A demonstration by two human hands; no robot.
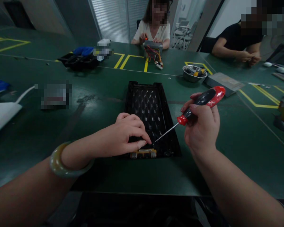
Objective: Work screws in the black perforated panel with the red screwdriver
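Note:
My left hand (125,135) lies inside a black ribbed plastic tray (130,97), its fingertips pressing down near a small circuit board (144,153) with a gold-coloured edge and a row of connector pins. Most of the board is hidden under my fingers. A pale jade bangle (61,164) circles my left wrist. My right hand (201,129) grips a red-and-black screwdriver (203,99) by its handle. Its thin metal shaft slants down to the left, and the tip ends close beside my left fingertips.
The green work table has yellow tape lines. A steel bowl of tools (194,73) and a flat grey pad (223,83) stand to the far right. Across the table, a co-worker's hands (149,39) hold a grey device with coloured wires. Another person's hands (248,57) are at the right.

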